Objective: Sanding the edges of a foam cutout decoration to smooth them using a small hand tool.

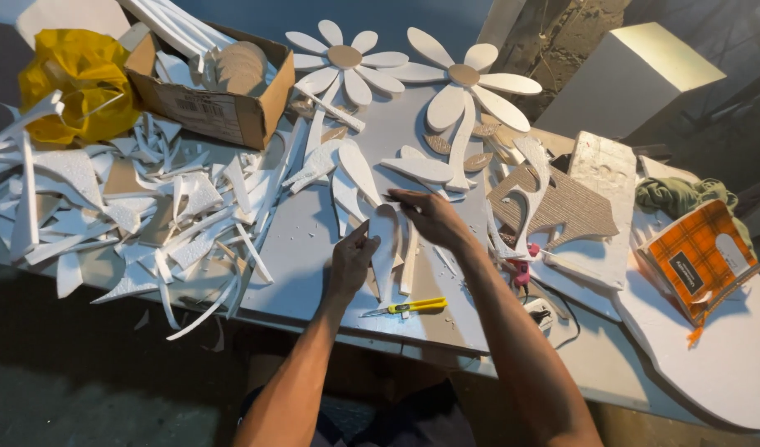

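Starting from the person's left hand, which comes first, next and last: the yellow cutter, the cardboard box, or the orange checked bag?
From the left hand, in the head view:
1. Yellow cutter: just below and right of it, near the table's front edge.
2. Cardboard box: up and left, at the table's back, past the white scraps.
3. Orange checked bag: far off on the right side.

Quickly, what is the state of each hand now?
Left hand: closed on the lower edge of the white foam petal.
Right hand: fingers pinching the top of the same petal.
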